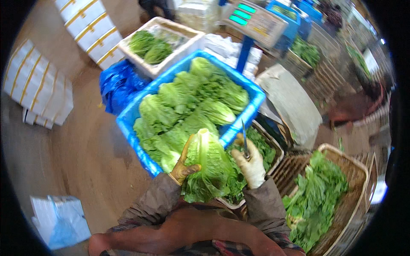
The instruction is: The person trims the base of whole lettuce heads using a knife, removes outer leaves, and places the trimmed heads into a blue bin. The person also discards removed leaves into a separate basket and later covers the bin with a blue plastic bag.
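My gloved left hand (pixel 184 166) grips a head of romaine lettuce (pixel 206 163) from its left side, the pale cut stem pointing away from me. In my right hand (pixel 251 161), which wears a pale glove, is a knife (pixel 245 137) with its blade pointing up and away. Just beyond both hands stands a crate lined with blue plastic (pixel 136 145), packed with several lettuce heads (pixel 189 102). Under the right hand, a crate (pixel 277 156) of loose green leaves (pixel 264 147) is partly hidden by the hand and the held lettuce.
A digital scale (pixel 256 22) rises on a blue post behind the crate. A white foam box (pixel 189 41) holds more lettuce, beside a blue plastic bag (pixel 120 84). Stacked white boxes (pixel 38 84) stand left. At right, a brown crate (pixel 355 172) contains leaves. A blue-white package (pixel 62 220) lies lower left.
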{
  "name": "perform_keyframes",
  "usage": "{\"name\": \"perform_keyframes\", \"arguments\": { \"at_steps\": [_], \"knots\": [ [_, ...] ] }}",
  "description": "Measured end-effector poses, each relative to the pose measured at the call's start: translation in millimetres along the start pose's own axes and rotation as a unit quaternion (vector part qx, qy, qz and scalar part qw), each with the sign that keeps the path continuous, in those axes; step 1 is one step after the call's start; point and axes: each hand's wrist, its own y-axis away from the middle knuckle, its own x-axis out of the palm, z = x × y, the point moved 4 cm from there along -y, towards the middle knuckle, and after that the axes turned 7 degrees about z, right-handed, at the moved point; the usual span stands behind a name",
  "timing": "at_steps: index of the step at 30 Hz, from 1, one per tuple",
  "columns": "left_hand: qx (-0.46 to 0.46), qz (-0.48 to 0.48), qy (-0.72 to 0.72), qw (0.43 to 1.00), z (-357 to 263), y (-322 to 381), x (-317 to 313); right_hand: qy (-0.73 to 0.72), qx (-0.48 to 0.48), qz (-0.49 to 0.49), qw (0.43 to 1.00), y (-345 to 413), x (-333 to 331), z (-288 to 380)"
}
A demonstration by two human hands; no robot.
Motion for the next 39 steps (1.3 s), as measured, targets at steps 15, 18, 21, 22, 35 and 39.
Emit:
{"name": "perform_keyframes", "arguments": {
  "at_steps": [15, 18, 21, 22, 35, 39],
  "knots": [
    [0.115, -0.251, -0.022, 0.961, -116.6, 10.9, -227.2, 0.316, -0.147, 0.103, 0.932, -248.1, 250.8, -6.4],
    [0.086, -0.391, -0.147, 0.905, -77.9, -19.7, -250.5, 0.338, -0.179, 0.100, 0.918, -265.7, 248.1, -43.8],
    [0.057, -0.444, -0.287, 0.847, -64.8, -20.1, -267.5, 0.284, -0.224, 0.149, 0.920, -264.0, 241.3, -40.3],
    [0.037, -0.443, -0.415, 0.794, -69.3, -13.0, -269.3, 0.256, -0.236, 0.148, 0.926, -256.5, 235.1, -31.1],
    [0.197, -0.350, -0.699, 0.591, -53.2, -65.1, -164.0, 0.169, 0.195, 0.192, 0.947, 149.6, -36.1, -173.3],
    [0.227, -0.252, -0.654, 0.677, 34.1, -122.7, -63.0, 0.283, 0.216, -0.238, 0.904, 270.5, -202.6, -169.9]
  ]
}}
